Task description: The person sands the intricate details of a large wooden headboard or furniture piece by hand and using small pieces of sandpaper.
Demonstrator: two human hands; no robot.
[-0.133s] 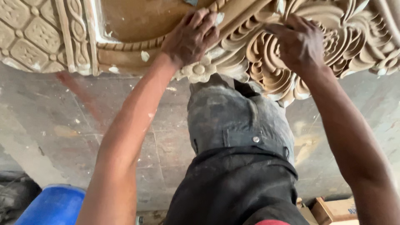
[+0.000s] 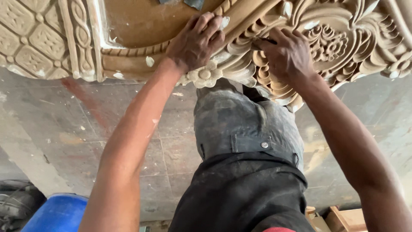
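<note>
Overhead, a large carved ornamental panel (image 2: 141,25), tan and dusty, fills the top of the head view from ten o'clock round to two o'clock, and both bare hands are up against its lower edge. The left hand (image 2: 195,43) lies at about twelve o'clock with its fingers curled over a curved moulding, seemingly to brace the piece; whether it pinches anything small I cannot tell. The right hand (image 2: 287,56), just toward one o'clock, has its fingers bunched around a thin dark tool (image 2: 264,41) whose tip shows at the scrollwork, probably held short for fine control in the recesses. One carved rosette (image 2: 205,75) juts down between the wrists. White flecks dot the carving. Below, at six o'clock, are dusty grey trousers (image 2: 240,124); one blue drum (image 2: 58,212) sits at seven o'clock and wooden boxes (image 2: 343,217) at five, on the stone floor (image 2: 51,129).
</note>
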